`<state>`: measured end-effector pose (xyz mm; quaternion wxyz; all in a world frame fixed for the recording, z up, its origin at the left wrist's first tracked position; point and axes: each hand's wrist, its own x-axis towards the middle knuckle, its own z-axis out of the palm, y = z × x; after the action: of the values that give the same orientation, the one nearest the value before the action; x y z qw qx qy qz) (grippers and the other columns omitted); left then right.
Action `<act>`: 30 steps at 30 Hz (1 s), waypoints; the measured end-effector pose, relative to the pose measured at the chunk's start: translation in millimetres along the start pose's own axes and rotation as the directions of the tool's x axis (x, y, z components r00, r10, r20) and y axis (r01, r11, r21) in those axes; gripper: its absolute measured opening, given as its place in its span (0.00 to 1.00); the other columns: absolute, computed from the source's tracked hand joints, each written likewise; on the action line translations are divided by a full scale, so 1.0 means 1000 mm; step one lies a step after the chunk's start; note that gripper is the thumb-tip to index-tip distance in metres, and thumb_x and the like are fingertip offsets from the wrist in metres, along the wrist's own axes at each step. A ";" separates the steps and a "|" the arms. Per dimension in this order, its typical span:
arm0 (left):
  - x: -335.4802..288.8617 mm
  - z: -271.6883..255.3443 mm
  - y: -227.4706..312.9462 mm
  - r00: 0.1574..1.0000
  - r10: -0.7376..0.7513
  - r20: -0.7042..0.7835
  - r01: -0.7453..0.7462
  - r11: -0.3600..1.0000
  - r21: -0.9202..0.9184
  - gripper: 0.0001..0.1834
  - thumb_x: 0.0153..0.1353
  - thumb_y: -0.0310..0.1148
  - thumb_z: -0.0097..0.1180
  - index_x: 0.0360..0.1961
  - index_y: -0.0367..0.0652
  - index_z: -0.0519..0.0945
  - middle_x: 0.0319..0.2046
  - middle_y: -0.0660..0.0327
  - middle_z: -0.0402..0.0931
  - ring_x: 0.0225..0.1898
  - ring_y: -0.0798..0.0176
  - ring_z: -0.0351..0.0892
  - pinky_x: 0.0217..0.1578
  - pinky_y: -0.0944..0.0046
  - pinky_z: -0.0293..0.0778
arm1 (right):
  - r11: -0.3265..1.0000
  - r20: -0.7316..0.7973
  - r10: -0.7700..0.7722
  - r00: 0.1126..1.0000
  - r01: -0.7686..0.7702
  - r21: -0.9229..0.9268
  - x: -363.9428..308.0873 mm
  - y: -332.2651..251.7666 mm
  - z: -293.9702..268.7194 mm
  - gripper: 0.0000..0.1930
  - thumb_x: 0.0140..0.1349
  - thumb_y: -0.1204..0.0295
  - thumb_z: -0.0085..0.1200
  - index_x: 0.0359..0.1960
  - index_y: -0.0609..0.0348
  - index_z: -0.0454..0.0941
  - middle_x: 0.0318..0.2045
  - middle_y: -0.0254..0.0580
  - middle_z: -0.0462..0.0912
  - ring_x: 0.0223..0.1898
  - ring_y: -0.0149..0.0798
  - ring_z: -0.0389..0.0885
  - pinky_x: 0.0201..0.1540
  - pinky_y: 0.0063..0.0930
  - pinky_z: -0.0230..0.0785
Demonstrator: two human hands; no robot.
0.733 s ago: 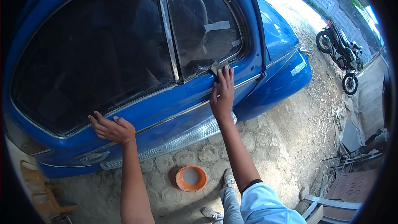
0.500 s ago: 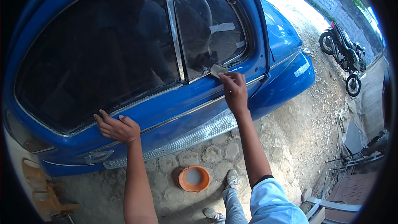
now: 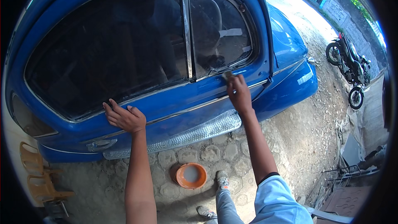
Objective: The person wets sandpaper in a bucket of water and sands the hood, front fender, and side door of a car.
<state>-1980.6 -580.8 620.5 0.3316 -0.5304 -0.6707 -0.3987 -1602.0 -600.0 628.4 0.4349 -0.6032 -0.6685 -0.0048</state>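
A blue car (image 3: 166,103) stands side-on before me, with a large dark window (image 3: 103,54) and a smaller front window (image 3: 219,20) divided by a chrome strip (image 3: 187,29). My right hand (image 3: 239,95) pinches a small tan-grey folded piece, apparently sandpaper (image 3: 227,75), against the sill under the small window. Motion blurs that piece, and the fingers partly cover it. Farther left, my left hand (image 3: 126,117) rests on the door just below the large window's lower trim, holding nothing, its fingers stretched out.
An orange bucket (image 3: 202,179) of cloudy grey liquid stands on the paving near my feet. Below the door runs a textured silver running board (image 3: 195,133). Stacked brown plastic chairs (image 3: 39,182) are at lower left; a parked motorcycle (image 3: 350,64) is at far right.
The whole view has shifted a little, so the car sits farther right. My right hand has tilted the piece and stays at the small window's sill. My left hand keeps its place on the door.
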 end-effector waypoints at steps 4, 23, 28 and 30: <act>-0.004 0.003 0.015 1.000 -0.013 -0.010 0.012 0.999 -0.040 0.34 0.63 0.38 0.42 0.68 0.30 0.65 0.67 0.37 0.61 0.67 0.36 0.62 0.66 0.41 0.54 | 0.972 -0.272 0.183 0.945 -0.216 -0.094 0.010 0.070 -0.038 0.12 0.64 0.80 0.50 0.50 0.60 0.72 0.44 0.54 0.75 0.42 0.58 0.80 0.41 0.47 0.73; -0.073 0.006 0.098 0.786 0.597 0.160 -0.552 0.794 -0.253 0.38 0.61 0.37 0.46 0.76 0.59 0.60 0.75 0.48 0.54 0.75 0.37 0.51 0.72 0.31 0.43 | 0.993 -0.011 -0.053 0.999 0.054 0.107 0.004 -0.031 0.019 0.18 0.57 0.81 0.58 0.50 0.54 0.81 0.37 0.45 0.76 0.35 0.51 0.80 0.38 0.43 0.73; -0.068 0.007 0.094 0.785 0.601 0.146 -0.563 0.792 -0.234 0.37 0.62 0.38 0.43 0.76 0.57 0.58 0.75 0.48 0.53 0.75 0.36 0.50 0.72 0.30 0.43 | 0.965 0.056 -0.255 0.965 0.251 0.073 0.019 -0.004 -0.002 0.18 0.53 0.80 0.61 0.48 0.54 0.82 0.35 0.43 0.76 0.36 0.49 0.79 0.40 0.41 0.73; -0.071 0.007 0.101 0.785 0.600 0.153 -0.564 0.795 -0.226 0.37 0.64 0.39 0.41 0.77 0.57 0.57 0.75 0.47 0.53 0.75 0.36 0.50 0.72 0.30 0.44 | 0.992 -0.222 0.119 0.968 -0.108 0.061 0.023 0.051 -0.027 0.15 0.60 0.81 0.57 0.49 0.56 0.82 0.34 0.45 0.77 0.32 0.47 0.79 0.36 0.40 0.73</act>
<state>-1866.9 -594.2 573.6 0.3175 -0.7779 -0.4697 -0.2711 -1542.5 -582.0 631.8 0.5219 -0.6253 -0.5793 -0.0321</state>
